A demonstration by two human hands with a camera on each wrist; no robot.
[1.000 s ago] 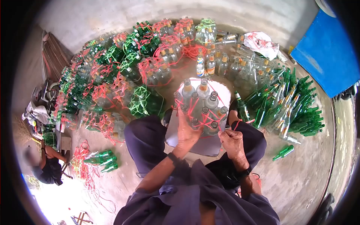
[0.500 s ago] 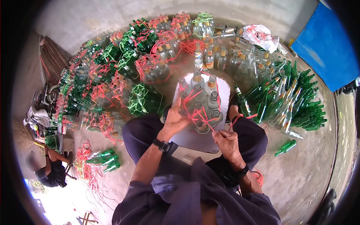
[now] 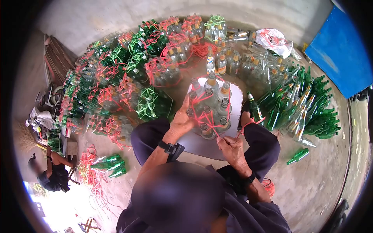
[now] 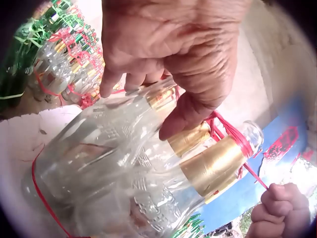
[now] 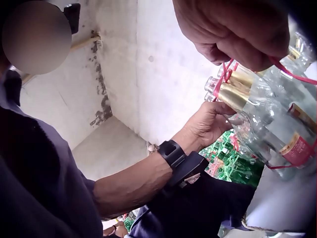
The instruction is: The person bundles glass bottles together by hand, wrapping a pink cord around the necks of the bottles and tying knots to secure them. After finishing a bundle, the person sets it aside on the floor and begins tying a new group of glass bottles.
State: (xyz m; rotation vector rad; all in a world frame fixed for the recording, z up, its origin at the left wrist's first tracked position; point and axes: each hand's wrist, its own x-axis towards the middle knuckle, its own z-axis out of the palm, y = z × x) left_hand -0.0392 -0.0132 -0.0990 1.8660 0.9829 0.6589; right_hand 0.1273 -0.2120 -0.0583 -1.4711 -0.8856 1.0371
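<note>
A bundle of clear glass bottles [image 3: 207,110] with gold foil necks stands on a white board [image 3: 194,147] between the person's knees. Red twine [image 3: 205,117] criss-crosses between the necks, and another strand circles the bodies low down. At the bundle's left side, the left hand [image 3: 180,121] holds a bottle near its neck, thumb [image 4: 181,121] on the near side and fingers reaching behind. The right hand [image 3: 232,150] pinches a twine end at the near right, and the strand [image 4: 257,177] runs taut from it to the necks. Its fingers are curled in.
Tied bundles of green and clear bottles [image 3: 151,105] fill the floor to the left and back. Loose green bottles [image 3: 311,112] lie piled at right, one lone bottle [image 3: 298,156] nearer. A blue panel [image 3: 342,54] leans at back right. Another person [image 3: 54,171] sits at far left.
The bottle bundle has turned slightly and shifted left on the board. My left hand has slid up its left side. My right hand keeps the twine end and has moved slightly left.
</note>
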